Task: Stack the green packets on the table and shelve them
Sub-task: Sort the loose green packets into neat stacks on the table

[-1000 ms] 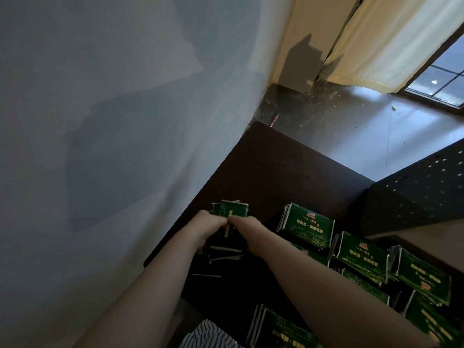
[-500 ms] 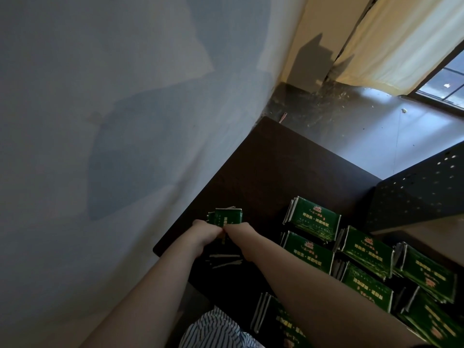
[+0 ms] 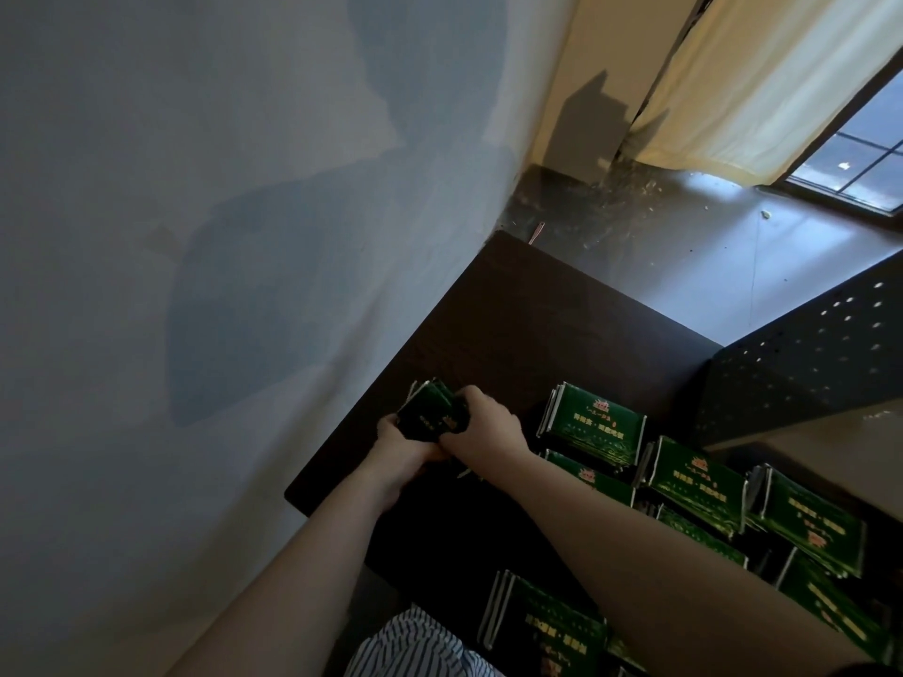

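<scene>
Both my hands hold a small bundle of green packets [image 3: 429, 413] above the left side of the dark table [image 3: 527, 324]. My left hand [image 3: 398, 447] grips the bundle from its near left end. My right hand [image 3: 483, 427] grips its right side with fingers curled over the top. The bundle lies tilted, its printed face turned up. Several stacks of green packets [image 3: 593, 425] lie on the right part of the table, and another stack [image 3: 542, 623] sits at the near edge.
A pale blue wall [image 3: 220, 237] runs close along the table's left edge. A dark perforated metal shelf panel [image 3: 801, 364] stands at the right. Behind the table are a shiny floor [image 3: 708, 266], a cream curtain [image 3: 742, 75] and a window [image 3: 865, 163].
The bundle has been turned from standing on edge to lying tilted with its face up. My right hand has shifted over its top and my left hand has slid under its near end.
</scene>
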Available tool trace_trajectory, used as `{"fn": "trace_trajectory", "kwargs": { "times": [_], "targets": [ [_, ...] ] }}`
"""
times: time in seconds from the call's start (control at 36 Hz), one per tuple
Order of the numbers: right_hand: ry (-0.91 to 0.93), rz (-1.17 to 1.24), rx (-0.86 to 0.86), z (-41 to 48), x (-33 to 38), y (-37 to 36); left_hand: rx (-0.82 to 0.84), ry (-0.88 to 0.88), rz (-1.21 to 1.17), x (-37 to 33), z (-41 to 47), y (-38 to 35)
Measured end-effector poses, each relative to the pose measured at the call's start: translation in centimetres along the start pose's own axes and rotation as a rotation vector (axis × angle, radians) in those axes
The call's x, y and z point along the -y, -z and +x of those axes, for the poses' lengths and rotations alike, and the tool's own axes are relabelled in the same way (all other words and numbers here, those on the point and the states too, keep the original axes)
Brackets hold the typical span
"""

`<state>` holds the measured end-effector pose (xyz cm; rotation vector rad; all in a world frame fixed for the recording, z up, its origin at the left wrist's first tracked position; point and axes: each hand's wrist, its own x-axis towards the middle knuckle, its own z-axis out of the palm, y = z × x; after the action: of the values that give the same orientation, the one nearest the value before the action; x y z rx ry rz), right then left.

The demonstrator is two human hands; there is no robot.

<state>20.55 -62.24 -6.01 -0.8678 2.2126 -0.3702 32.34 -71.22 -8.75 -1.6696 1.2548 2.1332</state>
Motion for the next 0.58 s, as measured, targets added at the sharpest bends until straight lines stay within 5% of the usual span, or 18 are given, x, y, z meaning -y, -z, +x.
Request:
{"fn": "trace_trajectory", "kwargs": {
  "times": [0.14, 0.22, 0.44, 0.58],
  "targets": [
    [0.308, -0.382, -0.144, -0.5, -0.5, 0.5, -0.217, -0.433, 0.346, -0.1, -0.4, 0.4],
    [0.337, -0.446, -0.116, -0.5, -1.1, -0.5, -0.162, -0.664, 0.583, 0.4, -0.5, 0.2],
    [0.226, -0.281, -0.078, -0.6, -2.9, -1.0, -0.132, -0.637, 0.718, 1.2, 0.0, -0.5],
    [-0.133, 0.228, 0.085, -0.2, -4.1, 0.2, -0.085, -0.551, 0.563, 0.7, 0.2, -0.6]
  ]
}}
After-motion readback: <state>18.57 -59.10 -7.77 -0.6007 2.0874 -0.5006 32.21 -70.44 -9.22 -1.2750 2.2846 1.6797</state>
